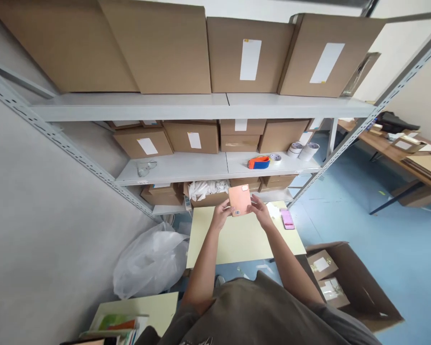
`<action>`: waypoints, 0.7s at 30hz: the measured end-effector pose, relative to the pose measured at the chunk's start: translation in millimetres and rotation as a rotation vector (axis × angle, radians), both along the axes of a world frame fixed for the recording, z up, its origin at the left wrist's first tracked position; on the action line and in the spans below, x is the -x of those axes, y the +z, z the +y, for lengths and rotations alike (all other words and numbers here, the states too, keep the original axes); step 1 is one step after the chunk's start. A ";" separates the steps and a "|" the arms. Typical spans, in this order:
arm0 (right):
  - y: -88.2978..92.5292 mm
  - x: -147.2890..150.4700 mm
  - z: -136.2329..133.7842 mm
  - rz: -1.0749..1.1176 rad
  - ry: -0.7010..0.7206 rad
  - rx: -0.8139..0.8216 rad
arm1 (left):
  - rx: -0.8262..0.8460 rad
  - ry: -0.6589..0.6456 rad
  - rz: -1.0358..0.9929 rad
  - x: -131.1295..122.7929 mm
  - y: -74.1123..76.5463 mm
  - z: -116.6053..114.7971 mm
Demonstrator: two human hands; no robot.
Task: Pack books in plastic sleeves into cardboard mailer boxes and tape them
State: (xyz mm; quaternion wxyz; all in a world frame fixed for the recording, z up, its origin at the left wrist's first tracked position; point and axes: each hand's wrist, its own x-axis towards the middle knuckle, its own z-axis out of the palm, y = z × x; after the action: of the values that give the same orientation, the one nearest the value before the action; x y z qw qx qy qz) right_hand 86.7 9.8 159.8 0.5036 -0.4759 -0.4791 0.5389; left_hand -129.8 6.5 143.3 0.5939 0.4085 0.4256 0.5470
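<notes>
I hold a small flat pinkish-orange box (pixel 239 199) up over the far edge of a pale yellow-green table (pixel 237 239). My left hand (pixel 221 214) grips its left side near a barcode label. My right hand (pixel 260 210) pinches its right edge. A pink phone-like object (pixel 287 218) lies on the table just right of my right hand, beside a white paper slip (pixel 274 209).
A grey metal shelf rack (pixel 201 105) full of cardboard boxes stands ahead, with an orange tape dispenser (pixel 258 162) and tape rolls (pixel 303 150). A white plastic bag (pixel 149 261) sits on the floor at left. An open carton (pixel 345 282) sits at right. A wooden desk (pixel 398 153) stands far right.
</notes>
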 end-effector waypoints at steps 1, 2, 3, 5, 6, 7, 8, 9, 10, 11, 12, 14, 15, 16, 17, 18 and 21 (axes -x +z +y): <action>2.4 0.7 -0.2 0.062 0.053 0.045 | 0.021 -0.007 -0.016 6.4 -2.0 1.4; 4.7 1.7 -1.0 0.115 0.102 0.079 | 0.044 -0.006 -0.017 11.1 -3.8 2.8; 6.9 2.8 -2.2 0.152 0.134 0.102 | 0.065 0.002 -0.006 14.2 -5.5 4.3; 11.2 4.9 -5.1 0.184 0.138 0.125 | 0.077 0.051 0.065 15.9 -7.5 6.7; 13.5 5.8 -6.5 0.186 0.120 0.127 | 0.061 0.099 0.132 14.7 -7.7 7.4; 16.0 6.6 -7.6 0.185 0.101 0.124 | 0.030 0.158 0.214 12.2 -7.1 7.5; 18.5 7.5 -8.4 0.181 0.085 0.114 | -0.009 0.212 0.298 8.2 -5.8 7.0; 21.0 8.5 -9.0 0.173 0.076 0.097 | -0.050 0.241 0.365 2.7 -4.0 5.9; 23.3 9.7 -9.2 0.162 0.079 0.071 | -0.088 0.236 0.402 -4.0 -1.8 4.3; 25.0 11.0 -9.2 0.146 0.098 0.036 | -0.122 0.200 0.405 -11.8 0.4 2.4; 26.1 12.4 -9.0 0.124 0.132 -0.007 | -0.151 0.150 0.381 -20.1 2.5 0.3; 25.8 13.7 -7.6 0.059 0.221 -0.094 | -0.187 0.080 0.301 -34.7 5.7 -2.8; 24.5 12.9 -6.4 0.019 0.260 -0.126 | -0.189 0.074 0.258 -39.5 6.6 -3.5; 22.7 10.9 -4.7 -0.023 0.275 -0.148 | -0.179 0.079 0.216 -41.7 7.0 -3.6; 20.6 7.7 -2.6 -0.067 0.251 -0.160 | -0.156 0.082 0.173 -41.3 7.1 -3.2; 18.6 3.4 -0.2 -0.109 0.189 -0.164 | -0.124 0.075 0.129 -38.6 6.9 -2.3; 14.3 -11.0 7.0 -0.150 -0.039 -0.123 | -0.024 0.017 0.019 -22.7 5.8 0.0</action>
State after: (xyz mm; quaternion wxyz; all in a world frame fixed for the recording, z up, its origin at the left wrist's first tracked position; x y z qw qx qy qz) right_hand 97.8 16.8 174.1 0.5050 -0.4923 -0.5384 0.4612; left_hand -107.1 6.5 149.1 0.5802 0.4170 0.4280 0.5534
